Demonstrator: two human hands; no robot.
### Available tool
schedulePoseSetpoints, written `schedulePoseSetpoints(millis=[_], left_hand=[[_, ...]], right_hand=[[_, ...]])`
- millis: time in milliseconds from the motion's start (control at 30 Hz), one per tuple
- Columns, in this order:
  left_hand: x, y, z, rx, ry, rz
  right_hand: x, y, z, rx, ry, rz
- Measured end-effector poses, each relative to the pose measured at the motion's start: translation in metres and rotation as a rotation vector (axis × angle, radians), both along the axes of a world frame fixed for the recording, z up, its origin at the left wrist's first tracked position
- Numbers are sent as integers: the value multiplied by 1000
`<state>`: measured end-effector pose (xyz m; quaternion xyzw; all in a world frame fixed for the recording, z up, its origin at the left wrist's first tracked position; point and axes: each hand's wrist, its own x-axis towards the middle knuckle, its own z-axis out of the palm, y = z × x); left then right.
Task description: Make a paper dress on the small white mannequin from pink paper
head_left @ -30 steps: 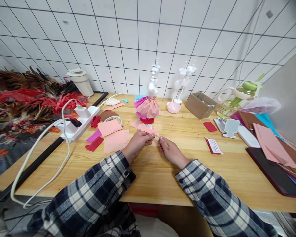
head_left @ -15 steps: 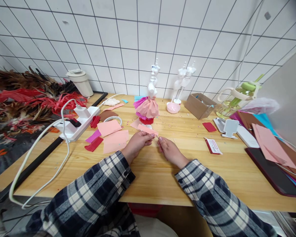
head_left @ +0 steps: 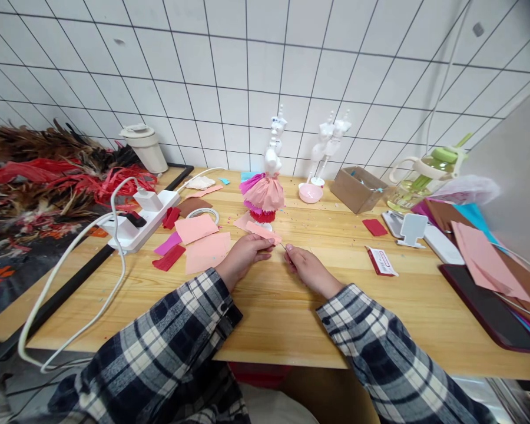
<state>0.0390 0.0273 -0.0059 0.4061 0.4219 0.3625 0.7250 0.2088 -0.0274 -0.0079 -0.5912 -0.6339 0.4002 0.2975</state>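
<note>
My left hand (head_left: 247, 257) is closed on a folded strip of pink crepe paper (head_left: 261, 232), pinched between thumb and fingers. A thin needle-like rod (head_left: 283, 246) reaches from the fingertips of my right hand (head_left: 311, 268) to the strip's right end; its exact kind is too small to make out. Just behind my hands stands a white doll-like figure (head_left: 272, 159) in a layered paper skirt (head_left: 265, 193) of pink, purple and red. Flat pink paper pieces (head_left: 207, 252) lie left of my left hand, with a purple piece (head_left: 168, 242) and a red piece (head_left: 169, 258) beside them.
At left are a power strip (head_left: 145, 227) with cables, a tape roll (head_left: 215, 214), feathers (head_left: 26, 176) and a white cup (head_left: 145, 150). Toward the right stand a pink bowl (head_left: 310, 193), cardboard box (head_left: 357, 191), bottle (head_left: 417, 182), phone stand (head_left: 412, 229) and dark tablet-like slab (head_left: 486, 312).
My right hand has shifted slightly right, away from my left, and more of the thin rod shows between them. The left hand has moved slightly left, still holding the pink strip.
</note>
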Motion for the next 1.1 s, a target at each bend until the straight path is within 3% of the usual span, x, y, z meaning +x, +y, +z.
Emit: schedulePoseSetpoints(millis=[700, 1100], left_hand=[[-5, 8, -6, -54, 4, -145], [-7, 9, -6, -56, 3, -138]], right_hand=[[7, 5, -5, -13, -15, 100], [6, 3, -2, -102, 67, 96]])
